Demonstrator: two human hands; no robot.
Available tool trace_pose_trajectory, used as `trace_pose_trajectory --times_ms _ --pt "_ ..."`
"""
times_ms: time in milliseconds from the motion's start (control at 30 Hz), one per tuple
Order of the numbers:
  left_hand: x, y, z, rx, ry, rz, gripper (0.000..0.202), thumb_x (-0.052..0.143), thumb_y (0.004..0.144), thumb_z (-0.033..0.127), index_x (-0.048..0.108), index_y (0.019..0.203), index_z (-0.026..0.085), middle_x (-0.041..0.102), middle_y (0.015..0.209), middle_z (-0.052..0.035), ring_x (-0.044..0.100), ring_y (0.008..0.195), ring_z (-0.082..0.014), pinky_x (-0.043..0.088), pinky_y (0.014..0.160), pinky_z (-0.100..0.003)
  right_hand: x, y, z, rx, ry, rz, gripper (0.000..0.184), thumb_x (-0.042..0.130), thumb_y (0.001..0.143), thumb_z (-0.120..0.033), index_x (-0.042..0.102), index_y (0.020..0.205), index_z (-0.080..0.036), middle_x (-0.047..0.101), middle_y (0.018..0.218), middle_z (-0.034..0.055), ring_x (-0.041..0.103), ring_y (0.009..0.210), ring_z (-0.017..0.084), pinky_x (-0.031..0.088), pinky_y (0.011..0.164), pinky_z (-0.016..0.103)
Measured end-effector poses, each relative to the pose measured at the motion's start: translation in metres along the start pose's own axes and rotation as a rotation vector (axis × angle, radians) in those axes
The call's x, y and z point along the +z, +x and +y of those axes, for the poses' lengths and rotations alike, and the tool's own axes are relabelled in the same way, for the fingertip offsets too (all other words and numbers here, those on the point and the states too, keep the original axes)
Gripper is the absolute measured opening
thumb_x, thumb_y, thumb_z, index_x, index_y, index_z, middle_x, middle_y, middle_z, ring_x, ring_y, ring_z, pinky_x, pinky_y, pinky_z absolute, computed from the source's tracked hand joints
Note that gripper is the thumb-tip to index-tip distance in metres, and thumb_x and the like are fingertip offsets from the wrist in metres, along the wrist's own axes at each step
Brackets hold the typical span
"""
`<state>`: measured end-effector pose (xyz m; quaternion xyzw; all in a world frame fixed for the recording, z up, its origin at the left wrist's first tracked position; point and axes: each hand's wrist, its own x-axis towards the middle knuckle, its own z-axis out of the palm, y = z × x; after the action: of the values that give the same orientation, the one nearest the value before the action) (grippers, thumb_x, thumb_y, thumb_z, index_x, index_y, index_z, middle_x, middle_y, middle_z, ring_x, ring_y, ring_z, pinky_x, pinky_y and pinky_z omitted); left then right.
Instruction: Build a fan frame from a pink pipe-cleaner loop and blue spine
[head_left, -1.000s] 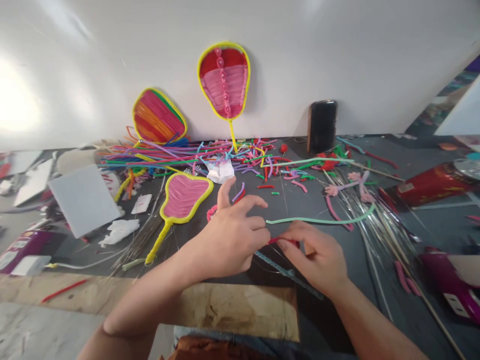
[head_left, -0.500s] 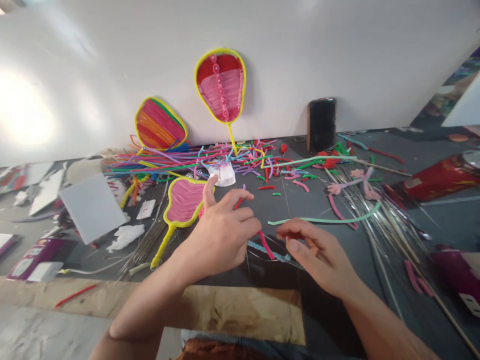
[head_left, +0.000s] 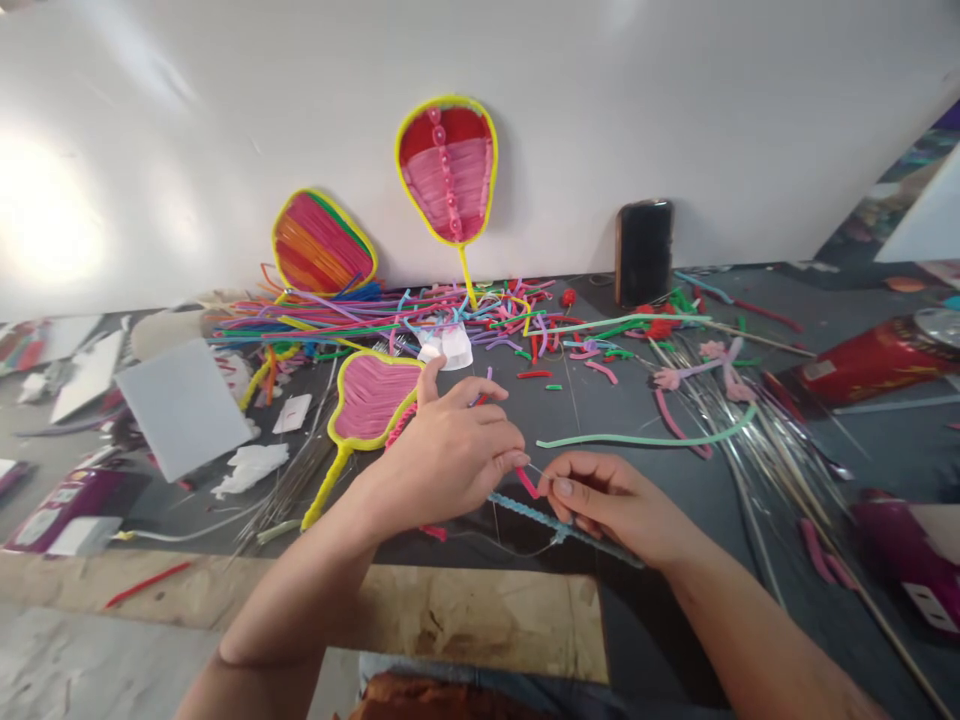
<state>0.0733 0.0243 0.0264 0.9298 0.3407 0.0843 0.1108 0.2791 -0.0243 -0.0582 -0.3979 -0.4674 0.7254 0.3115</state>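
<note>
My left hand (head_left: 446, 455) pinches a short pink pipe cleaner (head_left: 527, 484) between thumb and fingertips, over the dark table (head_left: 600, 410). My right hand (head_left: 607, 500) meets it from the right, fingers closed in a pinch on a thin wire (head_left: 541, 470) at the pink piece's tip. A twisted light-blue pipe cleaner (head_left: 540, 517) lies just under both hands. A long mint-green pipe cleaner (head_left: 645, 440) lies just beyond my right hand.
A pink fan with yellow rim (head_left: 367, 400) lies left of my hands. Two more fans (head_left: 448, 170) lean on the wall above a heap of coloured pipe cleaners (head_left: 375, 310). A black phone (head_left: 643, 250), metal wires (head_left: 757, 440), a red can (head_left: 870, 365) and a white board (head_left: 184, 405) surround.
My hands drew apart half a second ago, then came back together; my right hand now pinches at the tip of the pink piece my left hand holds.
</note>
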Motion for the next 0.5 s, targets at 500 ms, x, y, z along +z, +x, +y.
trace_pose_trajectory --times_ms 500 --pt "0.007 0.004 -0.007 0.115 0.021 0.007 0.022 0.047 0.093 0.028 0.063 0.079 0.021 0.069 0.084 0.0018 0.052 0.111 -0.0189 0.008 0.112 -0.052 0.01 0.002 0.0 0.135 0.416 -0.072 0.03 0.059 0.085 -0.048 0.057 0.089 -0.018 0.058 0.057 -0.0045 0.031 0.031 0.001 0.023 0.028 0.011"
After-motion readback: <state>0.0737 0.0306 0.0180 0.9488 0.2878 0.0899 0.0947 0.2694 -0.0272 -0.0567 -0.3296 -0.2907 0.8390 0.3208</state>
